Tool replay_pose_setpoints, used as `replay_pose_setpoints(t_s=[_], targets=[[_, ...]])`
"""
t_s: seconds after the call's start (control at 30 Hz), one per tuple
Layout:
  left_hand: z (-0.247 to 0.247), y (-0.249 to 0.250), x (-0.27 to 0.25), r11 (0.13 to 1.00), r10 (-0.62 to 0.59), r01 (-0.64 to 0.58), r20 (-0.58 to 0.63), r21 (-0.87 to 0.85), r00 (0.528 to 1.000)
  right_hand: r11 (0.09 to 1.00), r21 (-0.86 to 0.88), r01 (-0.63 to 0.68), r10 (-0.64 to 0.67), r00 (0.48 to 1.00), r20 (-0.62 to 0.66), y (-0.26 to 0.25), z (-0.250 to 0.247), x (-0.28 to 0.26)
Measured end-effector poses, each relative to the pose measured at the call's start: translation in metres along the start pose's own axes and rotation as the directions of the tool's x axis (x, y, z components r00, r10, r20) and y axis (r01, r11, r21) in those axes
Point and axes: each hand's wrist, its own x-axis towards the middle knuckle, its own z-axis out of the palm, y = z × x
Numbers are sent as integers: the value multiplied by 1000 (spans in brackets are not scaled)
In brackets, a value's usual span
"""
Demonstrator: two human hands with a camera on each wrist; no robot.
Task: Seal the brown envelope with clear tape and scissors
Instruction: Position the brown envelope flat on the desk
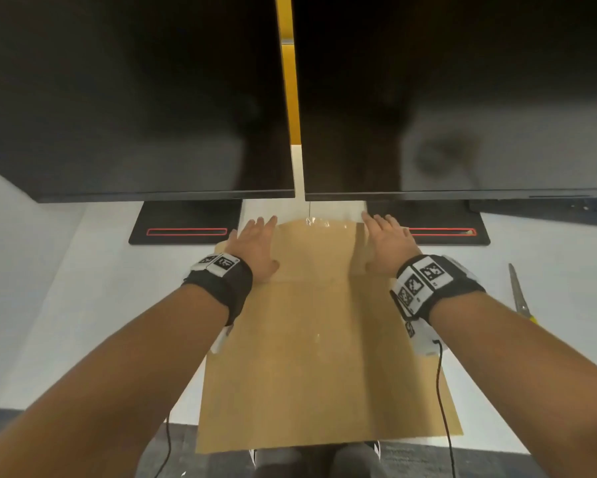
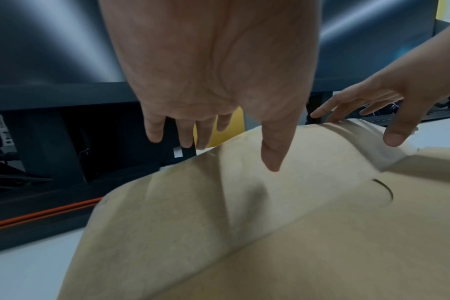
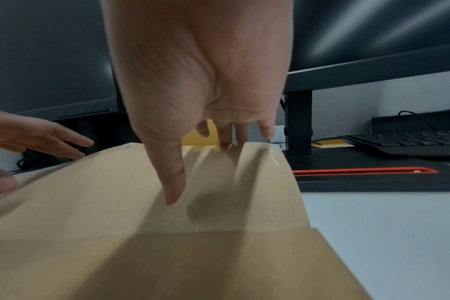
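Note:
A large brown envelope (image 1: 311,357) lies on the white desk (image 1: 83,305), its flap (image 1: 316,250) at the far end raised and bowed. Glossy clear tape (image 1: 316,223) shines on the flap's far edge. My left hand (image 1: 257,246) is over the flap's left side with fingers straight, and my right hand (image 1: 385,244) is over its right side, likewise flat. In the left wrist view the left hand (image 2: 219,134) hovers just above the flap (image 2: 244,182). In the right wrist view the right hand's fingertips (image 3: 229,142) reach the flap's far edge (image 3: 219,148). Scissors (image 1: 519,294) lie on the desk at right.
Two dark monitors (image 1: 135,98) stand close behind the envelope, their black bases (image 1: 186,224) just beyond my fingers. A black keyboard (image 3: 403,142) sits further right. The envelope's near edge overhangs the desk front. Wrist camera cables (image 1: 443,391) trail down.

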Motion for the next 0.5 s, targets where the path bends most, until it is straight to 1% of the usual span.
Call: replay_pose_setpoints(t_s=[0.07,0.13,0.23,0.33,0.5], targets=[[-1,-4,2,1000,17,-17,13,-23,1000,1000,8,-6,6,1000,-7,1,-2,2],[0,-6,2,999,36,-36,-6,-16,999,1000,13,-4,5,999,-50,3,-2,0],[-2,-7,0,997,69,-65,-97,45,993,999,12,33,-31,988,-149,4,-4,-6],[-6,-6,-6,991,126,-116,-196,62,973,996,-30,79,-84,968,-237,4,-6,-17],[-5,-3,-32,982,189,-181,-261,56,947,985,-43,165,-169,917,-360,11,-3,-44]])
